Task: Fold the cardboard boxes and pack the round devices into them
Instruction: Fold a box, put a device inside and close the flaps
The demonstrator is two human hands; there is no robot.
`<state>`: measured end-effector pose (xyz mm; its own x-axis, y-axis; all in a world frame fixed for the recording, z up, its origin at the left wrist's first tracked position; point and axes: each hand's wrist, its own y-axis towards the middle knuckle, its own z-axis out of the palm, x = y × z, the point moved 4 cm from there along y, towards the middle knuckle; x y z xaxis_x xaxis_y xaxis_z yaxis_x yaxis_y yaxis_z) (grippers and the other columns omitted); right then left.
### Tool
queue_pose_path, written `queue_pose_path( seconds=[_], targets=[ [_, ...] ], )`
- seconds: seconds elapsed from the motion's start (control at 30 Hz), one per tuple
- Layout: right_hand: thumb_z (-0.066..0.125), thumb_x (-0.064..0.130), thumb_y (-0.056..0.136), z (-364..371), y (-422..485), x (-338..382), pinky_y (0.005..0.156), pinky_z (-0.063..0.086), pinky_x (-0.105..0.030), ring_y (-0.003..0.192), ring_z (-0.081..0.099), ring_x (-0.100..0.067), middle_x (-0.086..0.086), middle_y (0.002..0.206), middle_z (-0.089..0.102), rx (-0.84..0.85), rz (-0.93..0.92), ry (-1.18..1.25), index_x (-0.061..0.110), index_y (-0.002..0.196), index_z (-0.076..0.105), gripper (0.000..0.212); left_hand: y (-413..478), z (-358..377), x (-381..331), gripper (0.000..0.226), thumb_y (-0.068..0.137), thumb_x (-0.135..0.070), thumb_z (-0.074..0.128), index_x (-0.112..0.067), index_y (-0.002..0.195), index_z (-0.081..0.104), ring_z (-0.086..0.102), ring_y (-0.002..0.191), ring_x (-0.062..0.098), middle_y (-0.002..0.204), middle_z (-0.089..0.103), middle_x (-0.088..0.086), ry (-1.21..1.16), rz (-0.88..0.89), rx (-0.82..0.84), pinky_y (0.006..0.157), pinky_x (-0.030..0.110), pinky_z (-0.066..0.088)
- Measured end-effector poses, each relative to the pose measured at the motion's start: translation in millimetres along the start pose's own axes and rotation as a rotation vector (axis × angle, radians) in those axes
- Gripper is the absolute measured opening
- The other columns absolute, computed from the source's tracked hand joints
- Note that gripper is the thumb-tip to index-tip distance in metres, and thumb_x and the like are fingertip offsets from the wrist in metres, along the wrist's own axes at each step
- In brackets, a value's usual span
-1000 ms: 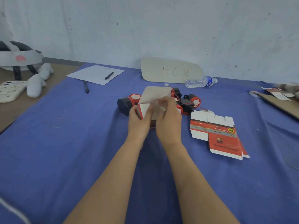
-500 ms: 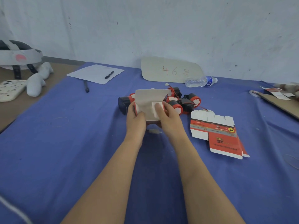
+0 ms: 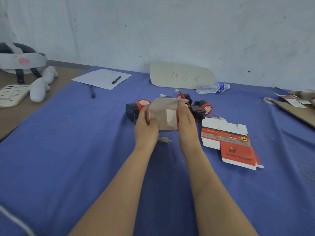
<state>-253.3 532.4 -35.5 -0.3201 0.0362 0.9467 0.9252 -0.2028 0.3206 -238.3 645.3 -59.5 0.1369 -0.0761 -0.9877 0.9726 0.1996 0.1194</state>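
So the half-folded box (image 3: 163, 114) is held up between both hands, plain brown inside turned toward the camera, top flap standing open. It's gripped on its left edge by the left hand (image 3: 146, 128), thumb laid on the front panel. It's pinched on its right edge by the right hand (image 3: 186, 123), fingertips up by the flap corner. The hands are set apart by the box's width, and nothing else is held.

What could get messed up from here, imo: the side flaps don't look tucked yet. If the walls are squeezed too hard, the thin card could be creased off its score lines. A flap could also be folded the wrong way, and then the box would likely spring open once a device is pushed in. The red wires trailing off the round devices (image 3: 202, 108) could get snagged or trapped under the lid too, since everything is bunched close together.

As for where stuff sits: the devices are found just beyond the hands. One black-and-red device (image 3: 134, 108) pokes out past the left fingers, and the rest are clustered behind the right hand. A flat box (image 3: 233, 143) lies to the right of the right wrist. A small white connector (image 3: 164, 139) lies on the blue cloth (image 3: 68, 167) between the two wrists.
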Motion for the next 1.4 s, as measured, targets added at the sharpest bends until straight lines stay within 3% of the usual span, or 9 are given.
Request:
queue_pose_path(
  seconds=[0.1,0.27,0.37,0.53,0.87,1.0,1.17,1.3,1.4],
  targets=[
    [0.048,0.045,0.096,-8,1,4,0.061,0.043,-0.017,0.068,0.052,-0.002,0.014,0.068,0.059,-0.161,-0.075,-0.017,0.025,0.072,0.062,0.034,-1,0,0,0.046,0.093,-0.017,0.048,-0.035,0.135,0.049,0.063,0.093,0.001,0.117,0.062,-0.007,0.001,-0.025,-0.003,0.072,0.022,0.053],
    [0.047,0.039,0.098,-30,10,-5,0.05,0.036,-0.016,0.051,0.042,0.0,0.012,0.057,0.048,-0.489,0.047,0.019,0.017,0.063,0.05,0.041,1,3,-6,0.06,0.087,-0.057,0.057,-0.018,0.132,0.051,0.066,0.106,0.014,0.114,0.069,-0.006,-0.387,-0.121,0.067,0.096,0.041,0.052],
    [0.048,0.024,0.099,-27,8,-8,0.07,0.053,-0.028,0.077,0.062,-0.007,0.003,0.086,0.065,-0.504,0.062,0.054,0.016,0.091,0.061,0.018,-8,21,-12,0.046,0.087,-0.057,0.05,-0.021,0.113,0.063,0.068,0.102,0.014,0.108,0.072,-0.003,-0.425,-0.131,0.263,0.086,0.03,0.056],
    [0.047,0.016,0.098,-27,1,6,0.066,0.034,0.004,0.091,0.049,-0.004,0.013,0.105,0.054,-0.509,-0.133,-0.282,0.02,0.126,0.055,0.03,-3,17,-3,0.046,0.095,-0.057,0.042,-0.02,0.112,0.065,0.069,0.089,0.013,0.096,0.074,-0.003,-0.526,-0.298,0.228,0.085,0.032,0.054],
    [0.04,0.038,0.1,-5,1,2,0.104,0.028,-0.03,0.139,0.026,-0.025,-0.008,0.155,0.024,-0.288,0.01,-0.473,0.02,0.145,0.036,0.049,-3,11,-11,0.055,0.096,-0.055,0.039,-0.015,0.129,0.057,0.069,0.103,0.02,0.118,0.069,0.008,-0.656,-0.295,0.258,0.071,0.032,0.059],
    [0.037,0.049,0.099,9,-2,-2,0.082,0.042,-0.024,0.092,0.056,-0.013,-0.006,0.105,0.061,-0.058,0.341,-0.052,0.027,0.092,0.056,0.03,1,8,-13,0.06,0.096,-0.06,0.033,-0.014,0.121,0.063,0.068,0.1,0.024,0.114,0.069,0.011,-0.743,-0.216,0.35,0.079,0.034,0.058],
    [0.047,0.032,0.099,16,-4,-8,0.08,0.056,-0.035,0.091,0.069,-0.017,0.0,0.092,0.073,0.128,0.439,0.34,0.025,0.088,0.072,0.028,5,4,-13,0.055,0.093,-0.06,0.038,-0.021,0.103,0.075,0.068,0.098,0.024,0.111,0.07,0.01,-0.793,-0.178,0.365,0.085,0.037,0.055],
    [0.056,0.026,0.094,-8,6,-6,0.087,0.048,-0.027,0.105,0.059,-0.015,0.001,0.12,0.062,-0.12,0.19,-0.231,0.013,0.125,0.059,0.033,4,4,-10,0.059,0.083,-0.057,0.05,-0.014,0.122,0.062,0.068,0.1,0.02,0.114,0.07,0.007,-0.663,-0.221,0.304,0.078,0.031,0.059],
    [0.055,0.015,0.094,-20,5,-6,0.075,0.039,-0.017,0.096,0.051,-0.01,0.005,0.112,0.058,-0.318,0.032,-0.461,0.012,0.123,0.057,0.03,1,7,-8,0.063,0.082,-0.055,0.051,-0.014,0.129,0.058,0.067,0.104,0.019,0.117,0.069,0.006,-0.572,-0.215,0.311,0.073,0.03,0.058]
  ],
)
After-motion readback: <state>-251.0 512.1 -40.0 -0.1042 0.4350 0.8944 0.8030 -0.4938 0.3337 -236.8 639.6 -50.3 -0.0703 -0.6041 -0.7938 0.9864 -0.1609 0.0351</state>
